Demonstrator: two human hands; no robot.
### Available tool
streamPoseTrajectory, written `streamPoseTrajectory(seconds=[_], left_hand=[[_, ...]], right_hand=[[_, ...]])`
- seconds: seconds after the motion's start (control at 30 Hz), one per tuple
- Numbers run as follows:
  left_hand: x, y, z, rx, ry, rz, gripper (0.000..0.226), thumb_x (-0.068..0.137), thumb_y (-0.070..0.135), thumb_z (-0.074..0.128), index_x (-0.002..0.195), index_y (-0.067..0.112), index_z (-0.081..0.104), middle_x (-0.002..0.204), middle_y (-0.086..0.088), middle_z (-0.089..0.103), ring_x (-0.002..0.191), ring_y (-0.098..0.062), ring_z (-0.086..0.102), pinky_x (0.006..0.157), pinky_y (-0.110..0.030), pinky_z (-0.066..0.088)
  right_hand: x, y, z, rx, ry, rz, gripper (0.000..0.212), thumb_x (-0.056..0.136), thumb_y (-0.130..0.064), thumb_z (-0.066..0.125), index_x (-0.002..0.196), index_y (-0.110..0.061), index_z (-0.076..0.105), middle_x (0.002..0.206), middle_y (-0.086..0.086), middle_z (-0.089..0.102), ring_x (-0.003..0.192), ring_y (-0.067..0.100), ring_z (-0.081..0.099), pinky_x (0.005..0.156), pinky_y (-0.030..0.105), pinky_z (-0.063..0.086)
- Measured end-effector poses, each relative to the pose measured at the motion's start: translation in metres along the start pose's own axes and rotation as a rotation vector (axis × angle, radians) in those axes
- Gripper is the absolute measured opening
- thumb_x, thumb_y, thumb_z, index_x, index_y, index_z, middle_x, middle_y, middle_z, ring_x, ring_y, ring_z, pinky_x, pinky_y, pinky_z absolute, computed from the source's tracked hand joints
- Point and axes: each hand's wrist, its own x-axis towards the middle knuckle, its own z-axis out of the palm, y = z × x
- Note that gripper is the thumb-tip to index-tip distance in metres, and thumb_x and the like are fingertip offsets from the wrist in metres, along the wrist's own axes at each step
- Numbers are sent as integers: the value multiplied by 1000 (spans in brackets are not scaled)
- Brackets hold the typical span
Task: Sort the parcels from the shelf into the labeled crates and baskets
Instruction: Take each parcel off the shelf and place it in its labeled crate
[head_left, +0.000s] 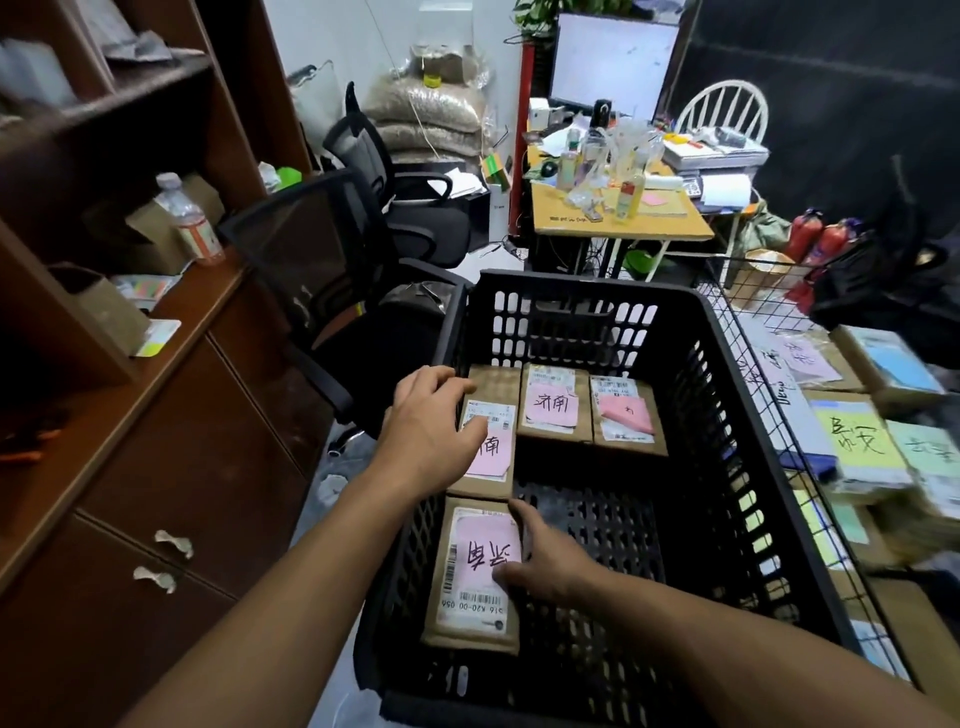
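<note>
**Both hands on parcels in the black crate**

Four flat brown cardboard parcels lie in the black crate (727, 415), which has slotted walls and a perforated floor. Each carries a white shipping label with a barcode and a pink note with handwritten characters on top.

The near parcel (467, 618) lies lengthwise against the crate's left wall, its characters upside down from this view. The right hand (550, 556) holds it by the right edge, with the thumb on the pink note and the fingers bent down along the side.

Just behind it, almost end to end, is the far left parcel (491, 467). The left hand (431, 421) rests flat on it, fingers fairly straight and spread over the label and the far edge.

The two other parcels (553, 405) sit side by side along the back wall, the right one's note turned askew.

To the right stands a wire basket (748, 312) holding more parcels with pink, blue, yellow and green notes. A brown shelf (156, 312) is on the left, with black office chairs (311, 249) beyond
</note>
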Motion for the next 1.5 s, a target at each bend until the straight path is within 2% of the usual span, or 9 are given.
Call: streamPoseTrajectory(seconds=[0.07,0.13,0.43,0.57,0.8,1.07,1.17,1.3,1.5], left_hand=[[-1,3,-2,50,7,5,48,94,35,57,140,23,51,149,5,38,142,-15,21,114,-38,22],[-1,6,-4,91,28,35,50,94,35,56,141,24,50,149,4,39,141,-16,22,115,-38,20],[10,60,-4,27,2,369,57,92,25,62,146,13,45,144,-7,49,134,-28,40,113,-39,33],[12,108,17,-5,-66,519,58,94,29,62,147,15,44,141,-10,50,133,-30,39,110,-44,35],[-25,221,60,-77,-195,767,61,96,35,58,151,23,35,150,-5,38,139,-29,28,114,-44,26],[-137,347,132,-194,-425,1149,66,86,42,48,147,16,44,144,-8,46,134,-30,37,110,-40,32],[-191,385,159,-236,-534,1228,58,96,39,53,149,19,39,146,-6,42,134,-29,36,111,-42,32],[-261,424,194,-260,-627,1304,58,95,34,59,148,20,40,146,-2,42,135,-27,37,113,-40,31],[-366,471,233,-308,-757,1383,59,94,34,60,149,23,40,148,0,42,137,-24,37,115,-44,31]], right_hand=[[-4,-4,-9,-184,52,-5,83,88,-44,70,156,-39,22,148,9,45,131,28,50,108,34,42],[-10,-13,-25,-356,138,-28,67,94,-52,59,153,-35,32,148,11,42,135,32,45,111,42,41],[-107,-24,-111,-715,610,-131,51,100,-54,43,142,-25,47,138,6,54,125,32,53,95,43,49],[-169,15,-127,-727,867,-76,60,92,-57,37,132,-17,58,123,13,62,112,37,60,88,46,53],[-280,104,-131,-565,1103,302,73,93,-68,20,148,-24,39,142,12,48,132,35,44,102,49,45],[-413,188,-70,-465,1257,721,62,95,-59,34,139,-20,52,134,12,55,124,38,53,99,48,49],[-468,217,-43,-402,1279,852,58,95,-57,40,139,-21,52,138,11,54,131,37,50,102,50,47],[-536,253,-9,-339,1314,987,68,91,-63,31,142,-23,52,143,10,53,136,36,48,106,53,46],[-626,295,41,-240,1309,1224,63,100,-60,41,154,-30,35,161,6,35,152,31,25,121,51,26]])
